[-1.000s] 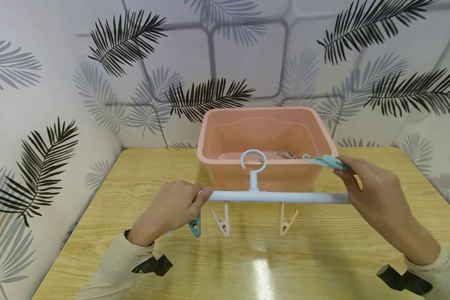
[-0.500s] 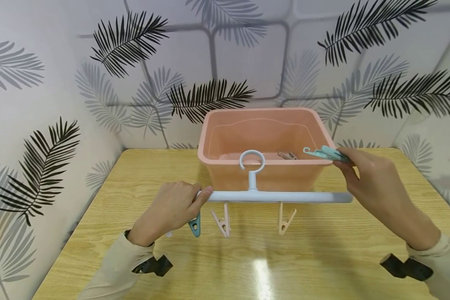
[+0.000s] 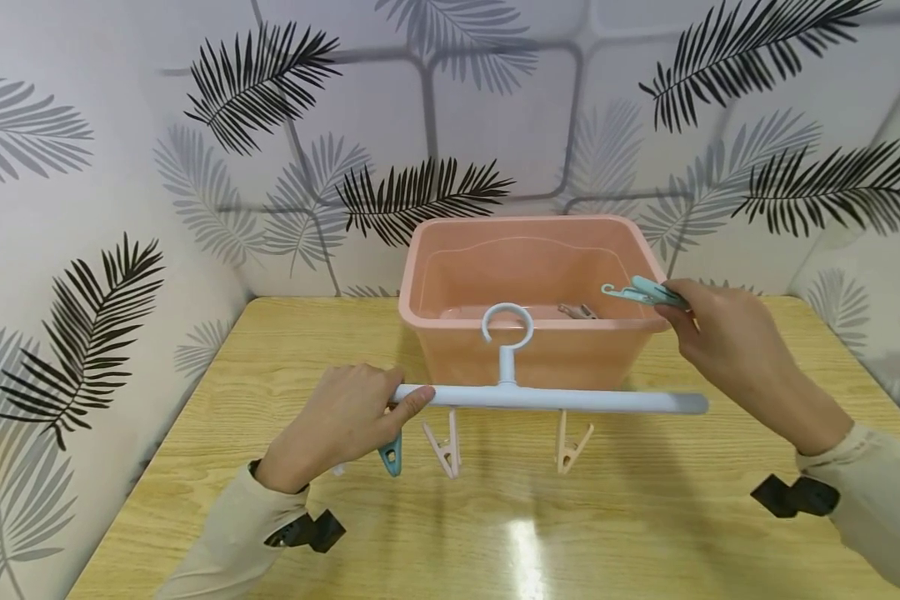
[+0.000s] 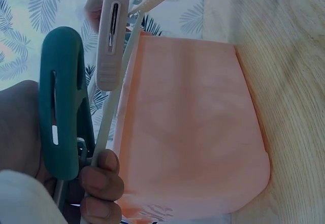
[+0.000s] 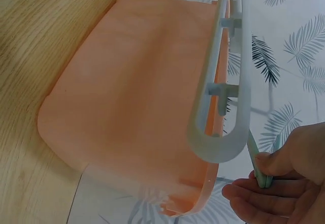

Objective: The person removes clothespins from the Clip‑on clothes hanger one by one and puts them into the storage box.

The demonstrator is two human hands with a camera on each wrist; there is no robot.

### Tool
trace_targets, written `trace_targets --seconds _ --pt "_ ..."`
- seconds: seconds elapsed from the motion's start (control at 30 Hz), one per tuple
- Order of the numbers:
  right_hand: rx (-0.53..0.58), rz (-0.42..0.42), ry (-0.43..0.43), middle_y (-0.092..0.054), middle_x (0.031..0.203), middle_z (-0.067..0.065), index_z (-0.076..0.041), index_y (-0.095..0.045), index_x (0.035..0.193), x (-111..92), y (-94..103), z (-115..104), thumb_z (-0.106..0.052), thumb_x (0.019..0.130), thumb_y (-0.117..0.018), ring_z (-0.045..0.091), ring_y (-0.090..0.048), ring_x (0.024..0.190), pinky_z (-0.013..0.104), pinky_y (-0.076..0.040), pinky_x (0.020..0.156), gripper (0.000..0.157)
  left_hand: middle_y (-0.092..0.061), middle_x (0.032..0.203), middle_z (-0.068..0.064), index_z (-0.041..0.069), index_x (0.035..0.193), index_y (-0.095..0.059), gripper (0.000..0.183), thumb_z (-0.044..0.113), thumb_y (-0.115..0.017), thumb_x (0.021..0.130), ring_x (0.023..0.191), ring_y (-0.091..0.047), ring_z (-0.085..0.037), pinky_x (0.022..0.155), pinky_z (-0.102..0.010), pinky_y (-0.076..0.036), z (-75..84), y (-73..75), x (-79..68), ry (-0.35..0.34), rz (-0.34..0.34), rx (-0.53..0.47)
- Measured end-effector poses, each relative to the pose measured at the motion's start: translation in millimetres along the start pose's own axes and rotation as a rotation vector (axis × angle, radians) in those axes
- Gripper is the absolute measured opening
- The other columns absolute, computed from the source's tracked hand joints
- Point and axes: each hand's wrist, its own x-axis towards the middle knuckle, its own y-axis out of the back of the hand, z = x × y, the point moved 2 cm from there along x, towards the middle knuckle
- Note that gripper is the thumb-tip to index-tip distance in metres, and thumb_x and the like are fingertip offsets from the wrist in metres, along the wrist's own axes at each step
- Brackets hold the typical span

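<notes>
A pale blue hanger with a hook on top is held level in front of the bin by my left hand, which grips its left end. Below its bar hang a teal clothespin, a pale pink clothespin and a cream clothespin. A light turquoise clothespin with a small hook is pinched between thumb and fingers of my right hand. That hand is above the bin's right rim, apart from the hanger. In the right wrist view the hanger's free right end shows small pegs inside.
A pink plastic bin stands on the wooden table behind the hanger. Inside it, at the bottom right, lies a brownish clothespin. A leaf-patterned wall covering rises at the back and sides.
My right hand has moved up and leftward with the turquoise clothespin, away from the hanger's right end, which now shows. The left hand has stayed nearly still.
</notes>
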Motion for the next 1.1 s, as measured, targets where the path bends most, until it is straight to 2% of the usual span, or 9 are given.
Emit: trace_targets --seconds 0.2,0.4,0.63,0.73,0.93,1.1 --pt "-0.015 -0.027 -0.019 -0.055 0.061 0.008 0.005 -0.060 0.089 3.2 -3.1 3.8 0.004 0.083 -0.070 0.016 -0.037 0.046 0.032 -0.030 0.046 0.012 -0.038 0.052 0.010 0.018 0.072 -0.049 0.036 0.044 -0.057 0.095 0.046 -0.038 -0.006 0.042 -0.026 -0.030 0.2 0.3 -0.2 -0.054 0.014 0.016" --pt "-0.020 -0.027 -0.029 -0.054 0.060 0.007 0.003 -0.059 0.087 3.2 -3.6 5.9 0.003 0.083 -0.070 0.018 -0.039 0.047 0.033 -0.030 0.046 0.011 -0.038 0.053 0.010 0.018 0.075 -0.051 0.028 0.035 -0.060 0.095 0.044 -0.036 -0.005 0.041 -0.024 -0.029 0.5 1.1 0.9 -0.085 0.049 0.007" --pt "-0.024 -0.048 -0.043 -0.054 0.061 0.008 0.004 -0.060 0.090 5.5 -4.9 7.5 0.002 0.084 -0.068 0.019 -0.040 0.047 0.035 -0.032 0.046 0.010 -0.036 0.056 0.010 0.019 0.069 -0.048 0.031 0.029 -0.063 0.094 0.051 -0.033 -0.009 0.059 -0.030 -0.030 1.5 1.1 1.6 -0.106 0.136 0.054" --pt "-0.022 -0.065 -0.050 -0.057 0.063 0.010 0.006 -0.062 0.094 7.4 -6.2 8.3 0.001 0.086 -0.067 0.019 -0.042 0.048 0.035 -0.034 0.047 0.011 -0.040 0.058 0.010 0.018 0.072 -0.049 0.028 0.027 -0.063 0.094 0.053 -0.037 -0.009 0.063 -0.034 -0.034 2.5 0.6 1.3 -0.112 0.162 0.076" --pt "-0.014 -0.095 -0.060 -0.057 0.064 0.008 0.004 -0.062 0.094 11.9 -10.2 9.9 -0.001 0.089 -0.065 0.018 -0.042 0.047 0.033 -0.033 0.046 0.008 -0.056 0.069 0.005 0.012 0.083 -0.056 0.015 0.021 -0.063 0.093 0.064 -0.056 -0.016 0.074 -0.042 -0.042 6.5 -0.7 0.1 -0.113 0.220 0.136" --pt "-0.020 -0.113 -0.071 -0.057 0.063 0.009 0.003 -0.061 0.090 15.4 -14.1 10.7 -0.003 0.089 -0.065 0.018 -0.042 0.047 0.034 -0.034 0.047 0.008 -0.058 0.074 0.000 0.009 0.083 -0.055 0.015 0.017 -0.062 0.094 0.066 -0.056 -0.020 0.069 -0.037 -0.041 9.7 -2.7 0.2 -0.102 0.209 0.153"
